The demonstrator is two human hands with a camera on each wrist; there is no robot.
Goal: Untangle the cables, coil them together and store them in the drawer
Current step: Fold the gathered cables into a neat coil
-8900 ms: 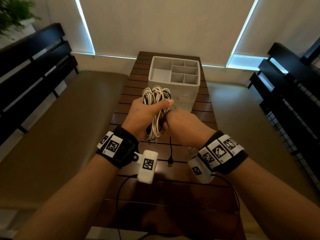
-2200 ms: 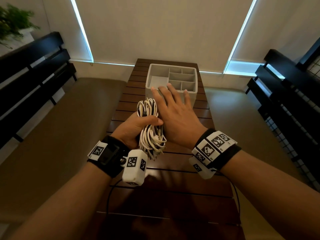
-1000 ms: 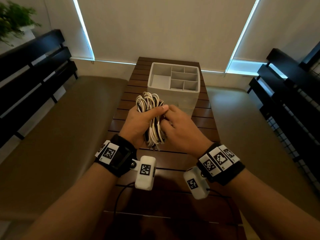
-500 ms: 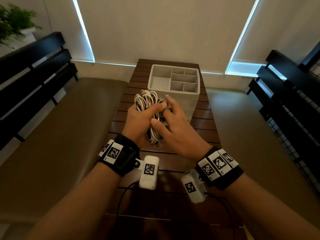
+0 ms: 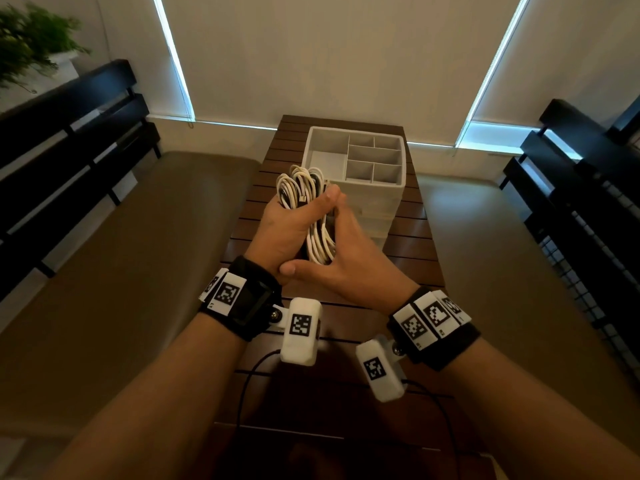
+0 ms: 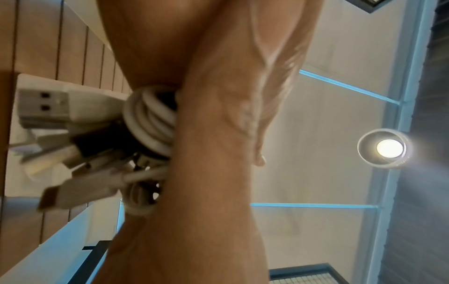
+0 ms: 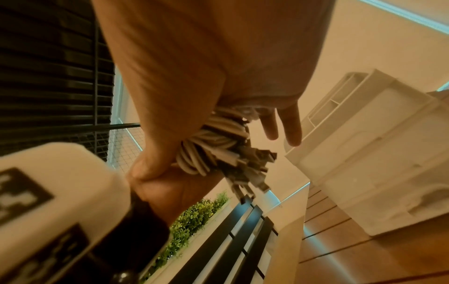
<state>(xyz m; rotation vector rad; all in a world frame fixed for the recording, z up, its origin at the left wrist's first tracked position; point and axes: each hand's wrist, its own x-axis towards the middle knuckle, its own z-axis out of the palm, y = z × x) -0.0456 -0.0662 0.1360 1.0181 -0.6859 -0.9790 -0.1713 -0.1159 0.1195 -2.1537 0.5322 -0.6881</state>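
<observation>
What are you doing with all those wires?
A person is bundling cables. The left hand grips a coiled bunch of white and black cables, thumb wrapped across it, holding it above the wooden table. The right hand presses flat against the bundle's side, fingers straight, steadying the loops. Plug ends stick out from the bottom of the coil. Just behind stands the white drawer unit with a divided tray on top; the cables are not stored yet.

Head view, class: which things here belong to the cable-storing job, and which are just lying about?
Part of the job:
- cable bundle, gripped by the left hand
- right hand, against the bundle
- white drawer unit

Just lying about:
- wooden table
- potted plant
- black benches
</observation>
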